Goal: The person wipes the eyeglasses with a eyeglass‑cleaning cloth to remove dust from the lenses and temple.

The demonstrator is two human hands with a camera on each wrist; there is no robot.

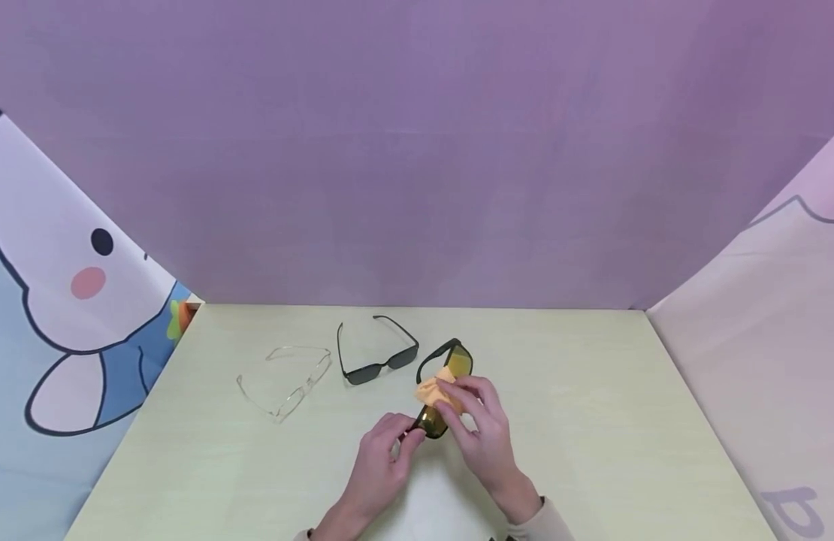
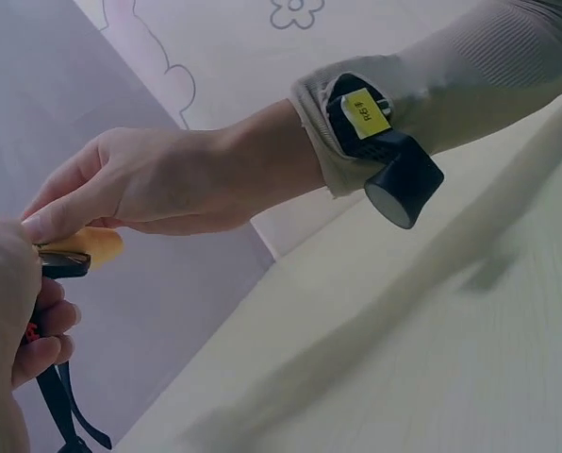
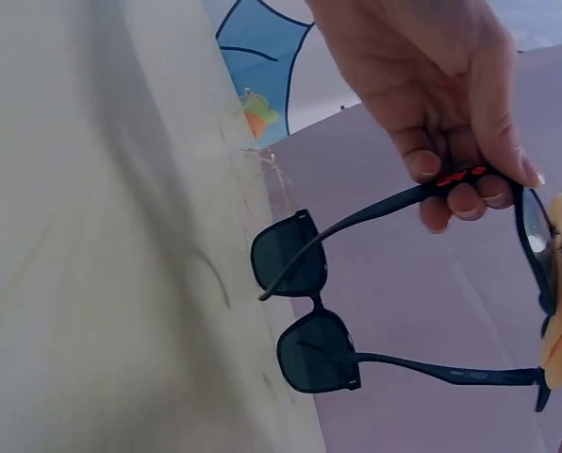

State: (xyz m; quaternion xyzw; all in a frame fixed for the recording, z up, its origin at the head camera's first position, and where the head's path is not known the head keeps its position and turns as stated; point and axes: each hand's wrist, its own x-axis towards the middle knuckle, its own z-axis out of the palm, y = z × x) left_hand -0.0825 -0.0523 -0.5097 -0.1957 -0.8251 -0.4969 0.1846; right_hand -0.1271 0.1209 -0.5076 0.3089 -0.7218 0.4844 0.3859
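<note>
My left hand [image 1: 383, 458] grips one temple of the black-framed glasses with yellow lenses [image 1: 461, 361] between my hands, and my right hand [image 1: 483, 430] pinches a soft orange cloth [image 1: 430, 392] against them; I judge the wiping under way, unfinished. On the pale worktop [image 1: 593, 421] beyond my left hand lie black dark-lensed sunglasses [image 1: 366, 373] and, farther left, thin wire-framed clear glasses [image 1: 296, 394]; whether those are already wiped, I can't tell.

Here's a screened-off tabletop booth, wider building impossible to tell: pale table [image 1: 627, 436] under left hand [image 1: 379, 462] and right hand [image 1: 483, 432], purple sheet [image 1: 417, 150] straight beyond them, cartoon-printed sheet [image 1: 58, 315] out to their left, pale printed sheet [image 1: 762, 361] to their right, labelled black device [image 2: 405, 175] just behind the right hand!
</note>
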